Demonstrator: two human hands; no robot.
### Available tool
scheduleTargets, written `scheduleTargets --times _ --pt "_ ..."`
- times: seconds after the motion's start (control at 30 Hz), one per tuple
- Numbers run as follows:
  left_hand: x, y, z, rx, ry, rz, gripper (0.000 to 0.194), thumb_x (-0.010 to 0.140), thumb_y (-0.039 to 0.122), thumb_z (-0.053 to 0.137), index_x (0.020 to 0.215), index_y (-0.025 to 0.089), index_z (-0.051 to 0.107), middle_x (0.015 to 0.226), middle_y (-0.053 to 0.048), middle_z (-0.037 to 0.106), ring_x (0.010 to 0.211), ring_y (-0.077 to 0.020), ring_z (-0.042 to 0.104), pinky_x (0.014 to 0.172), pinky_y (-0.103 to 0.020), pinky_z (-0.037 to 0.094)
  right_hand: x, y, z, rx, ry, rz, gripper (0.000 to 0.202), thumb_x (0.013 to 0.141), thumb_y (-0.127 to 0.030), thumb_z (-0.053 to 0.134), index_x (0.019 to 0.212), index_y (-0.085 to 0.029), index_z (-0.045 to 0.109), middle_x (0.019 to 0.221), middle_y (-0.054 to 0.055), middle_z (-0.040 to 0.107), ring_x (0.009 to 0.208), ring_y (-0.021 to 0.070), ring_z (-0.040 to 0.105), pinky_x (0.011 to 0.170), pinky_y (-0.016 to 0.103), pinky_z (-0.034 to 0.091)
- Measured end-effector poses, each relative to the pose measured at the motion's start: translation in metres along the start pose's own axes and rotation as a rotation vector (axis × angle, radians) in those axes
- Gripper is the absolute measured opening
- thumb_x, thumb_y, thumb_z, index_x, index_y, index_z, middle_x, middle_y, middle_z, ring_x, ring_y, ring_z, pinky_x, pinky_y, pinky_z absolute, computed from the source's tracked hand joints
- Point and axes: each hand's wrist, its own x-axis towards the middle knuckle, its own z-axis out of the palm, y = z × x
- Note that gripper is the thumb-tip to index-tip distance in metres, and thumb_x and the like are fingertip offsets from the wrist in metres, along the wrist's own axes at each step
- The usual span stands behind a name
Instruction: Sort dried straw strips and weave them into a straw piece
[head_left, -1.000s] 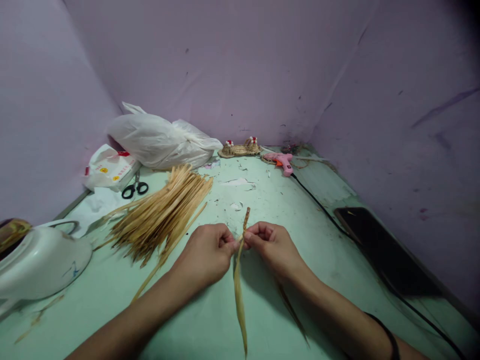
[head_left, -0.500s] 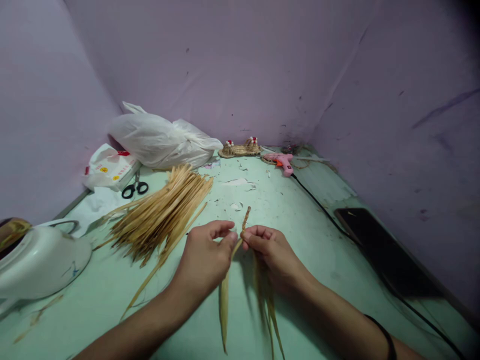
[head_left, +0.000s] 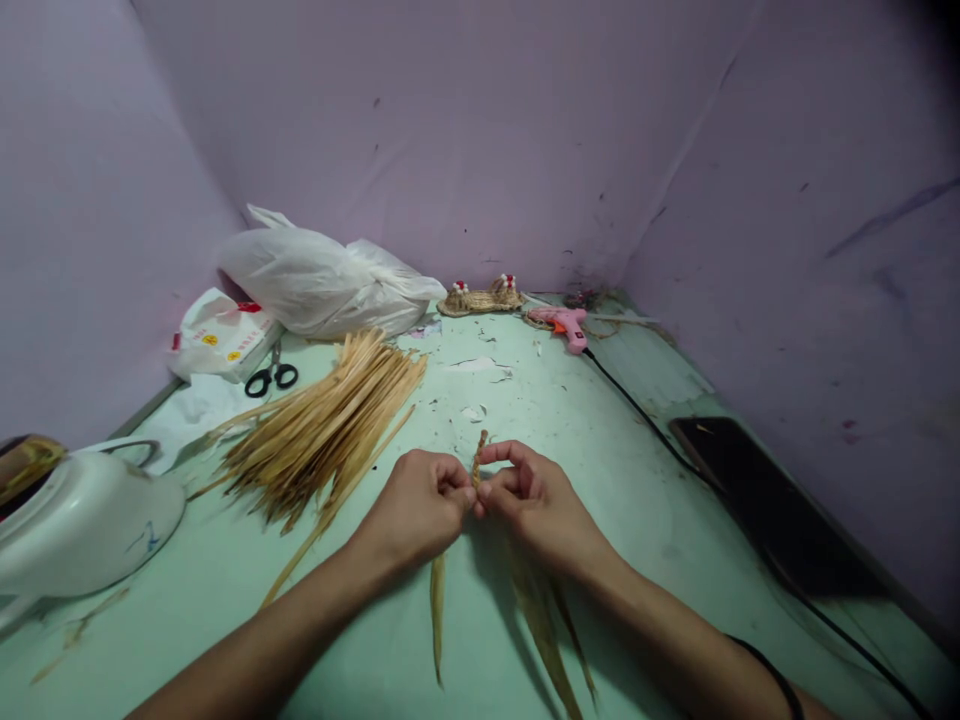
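A short tan braid (head_left: 478, 458) of dried plant strips stands up between my two hands, over the middle of the table. My left hand (head_left: 424, 505) is closed in a pinch at the braid's lower end. From the other side my right hand (head_left: 536, 505) pinches the same spot with its thumb, its index finger stretched out along the braid. One loose strip (head_left: 437, 620) hangs below my left hand. Several more loose strips (head_left: 541, 635) trail beneath my right hand. The fingertips partly hide the point where the strips meet.
A bundle of dried strips (head_left: 322, 430) lies left, with scissors (head_left: 271, 378), a white box (head_left: 225, 340) and a plastic bag (head_left: 330, 285) behind. Left stands a white container (head_left: 97, 520). A woven piece (head_left: 480, 300), pink glue gun (head_left: 566, 328) and dark phone (head_left: 765, 500) lie back and right.
My left hand has closed, its fingers now pinching at the braid beside my right hand. The braid has lowered and tilts less. My right index finger has lifted outward.
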Motion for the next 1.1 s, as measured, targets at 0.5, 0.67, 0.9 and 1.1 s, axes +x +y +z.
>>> scheduleTargets --times 0.5,0.67,0.9,1.1 --pt "0.004 -0.008 0.013 -0.279 0.223 -0.183 0.008 0.058 0.015 0.048 0.051 0.015 0.053 0.047 0.000 0.056 0.042 -0.0086 0.044 0.044 -0.020 0.033 -0.025 0.007 0.012 -0.816 -0.092 -0.533 0.023 0.081 -0.019 0.043 0.069 -0.016 0.063 0.062 0.006 0.061 0.051 0.0126 0.050 0.049 0.025 0.034" --pt "0.005 -0.009 0.015 -0.376 0.202 -0.210 0.007 0.055 0.010 0.046 0.050 0.015 0.048 0.040 0.005 0.046 0.036 -0.0049 0.033 0.039 -0.018 0.025 -0.022 0.002 0.006 -0.863 -0.158 -0.535 0.022 0.079 -0.026 0.050 0.064 -0.017 0.063 0.055 0.003 0.060 0.046 0.0115 0.047 0.046 0.024 0.032" --pt "0.000 -0.006 0.016 -0.175 0.142 -0.154 0.010 0.061 0.016 0.048 0.052 0.016 0.046 0.040 0.006 0.040 0.040 -0.0061 0.032 0.041 -0.020 0.022 0.002 -0.018 -0.015 -0.291 0.278 -0.173 0.028 0.068 -0.040 0.062 0.081 -0.016 0.066 0.069 0.004 0.065 0.057 0.0137 0.055 0.053 0.025 0.041" --pt "-0.008 -0.002 0.017 -0.192 -0.076 0.075 0.016 0.069 0.026 0.049 0.058 0.015 0.051 0.047 0.005 0.038 0.046 -0.0074 0.030 0.045 -0.021 0.023 0.012 -0.013 -0.020 0.203 0.093 0.127 0.023 0.069 -0.035 0.060 0.059 -0.014 0.059 0.045 -0.001 0.054 0.040 0.0090 0.046 0.045 0.023 0.037"
